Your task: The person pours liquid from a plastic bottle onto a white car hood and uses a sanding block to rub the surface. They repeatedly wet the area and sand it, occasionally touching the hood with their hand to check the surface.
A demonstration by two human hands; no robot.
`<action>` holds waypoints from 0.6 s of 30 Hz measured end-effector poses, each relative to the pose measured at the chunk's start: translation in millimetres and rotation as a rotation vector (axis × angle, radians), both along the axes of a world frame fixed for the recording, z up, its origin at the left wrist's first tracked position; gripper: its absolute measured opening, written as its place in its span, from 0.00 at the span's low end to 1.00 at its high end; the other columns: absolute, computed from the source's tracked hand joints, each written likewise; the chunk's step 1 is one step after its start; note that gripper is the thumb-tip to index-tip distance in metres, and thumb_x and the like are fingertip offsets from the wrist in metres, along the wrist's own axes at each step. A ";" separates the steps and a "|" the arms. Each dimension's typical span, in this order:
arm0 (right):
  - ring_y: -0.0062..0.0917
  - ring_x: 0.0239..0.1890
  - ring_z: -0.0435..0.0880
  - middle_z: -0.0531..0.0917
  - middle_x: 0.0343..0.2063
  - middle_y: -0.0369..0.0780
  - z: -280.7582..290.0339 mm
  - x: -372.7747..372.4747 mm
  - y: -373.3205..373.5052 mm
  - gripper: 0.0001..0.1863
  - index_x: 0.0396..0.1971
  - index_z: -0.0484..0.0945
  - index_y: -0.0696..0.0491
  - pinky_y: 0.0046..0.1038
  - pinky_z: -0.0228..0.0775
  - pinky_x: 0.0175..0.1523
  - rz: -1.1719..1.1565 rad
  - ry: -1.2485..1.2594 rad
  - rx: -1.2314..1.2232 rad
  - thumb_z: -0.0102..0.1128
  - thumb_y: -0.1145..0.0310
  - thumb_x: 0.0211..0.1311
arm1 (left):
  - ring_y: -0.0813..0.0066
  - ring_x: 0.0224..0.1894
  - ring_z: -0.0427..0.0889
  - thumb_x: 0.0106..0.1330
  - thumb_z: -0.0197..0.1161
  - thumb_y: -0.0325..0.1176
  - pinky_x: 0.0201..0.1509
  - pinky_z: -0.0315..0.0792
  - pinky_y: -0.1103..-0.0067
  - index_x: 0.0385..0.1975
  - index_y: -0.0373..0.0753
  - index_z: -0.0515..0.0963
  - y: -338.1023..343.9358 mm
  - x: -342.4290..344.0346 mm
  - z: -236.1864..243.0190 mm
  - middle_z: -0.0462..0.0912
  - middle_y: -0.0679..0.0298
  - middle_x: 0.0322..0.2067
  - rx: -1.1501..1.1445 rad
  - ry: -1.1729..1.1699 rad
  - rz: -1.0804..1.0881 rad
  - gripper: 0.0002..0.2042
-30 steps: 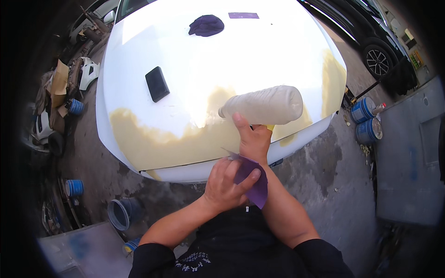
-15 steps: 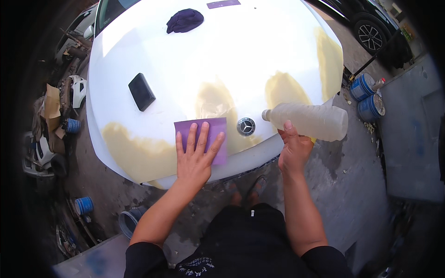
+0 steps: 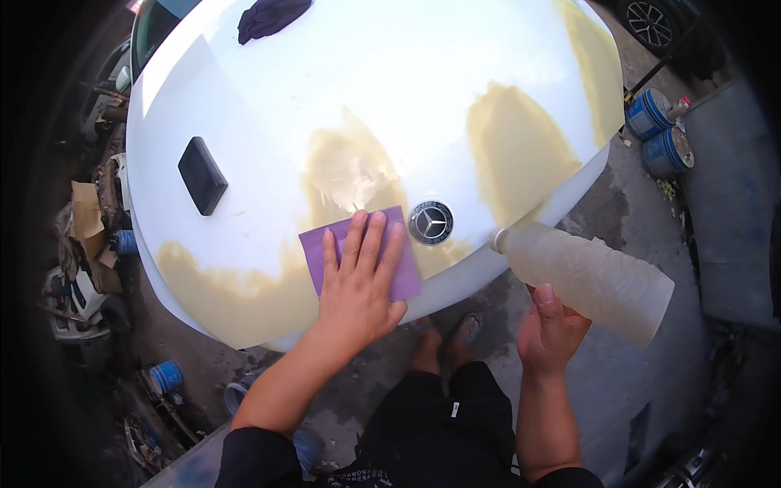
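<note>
My left hand (image 3: 364, 285) lies flat, fingers stretched out, on a purple sheet of sandpaper (image 3: 314, 250). The sheet rests near the front edge of a white car hood (image 3: 439, 98), at the lower end of a yellowish patch (image 3: 325, 159) with a shiny wet-looking area. Just right of the sheet is a round emblem (image 3: 431, 223). My right hand (image 3: 553, 329) grips a cloudy plastic bottle (image 3: 590, 281) from below, in front of the hood. The bottle lies tilted, its narrow neck pointing up and left toward the hood's edge; some fingers are hidden behind it.
A black block (image 3: 202, 176) and a dark bunched cloth (image 3: 272, 18) lie on the hood. More yellowish patches (image 3: 521, 150) mark the paint. Blue buckets (image 3: 667, 153) stand at the right beside a grey panel (image 3: 736, 203). Cardboard (image 3: 87, 215) and car parts clutter the left.
The bottle and my right hand have moved down and to the right, the neck now pointing more upward. The left fingers are closer together on the sandpaper, which is turned slightly. The view has shifted.
</note>
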State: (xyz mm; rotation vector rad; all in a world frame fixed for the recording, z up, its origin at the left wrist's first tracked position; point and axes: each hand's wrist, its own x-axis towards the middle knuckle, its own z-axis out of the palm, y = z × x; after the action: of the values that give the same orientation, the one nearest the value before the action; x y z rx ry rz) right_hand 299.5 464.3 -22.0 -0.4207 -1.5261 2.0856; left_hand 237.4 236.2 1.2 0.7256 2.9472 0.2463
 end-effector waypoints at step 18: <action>0.37 0.66 0.66 0.65 0.64 0.50 19.9 12.5 7.7 0.58 0.73 0.44 0.55 0.43 0.56 0.71 0.156 -0.058 0.172 0.74 0.50 0.51 | 0.59 0.74 0.55 0.59 0.52 0.25 0.75 0.46 0.61 0.67 0.35 0.63 -3.3 -25.8 -2.1 0.59 0.56 0.71 -0.262 0.199 -0.191 0.31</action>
State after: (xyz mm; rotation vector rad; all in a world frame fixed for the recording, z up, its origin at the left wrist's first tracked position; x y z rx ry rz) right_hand 311.9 472.0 -2.1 -0.3097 -1.8078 2.0501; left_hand 211.6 232.9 -1.0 1.0341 2.9778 -0.2354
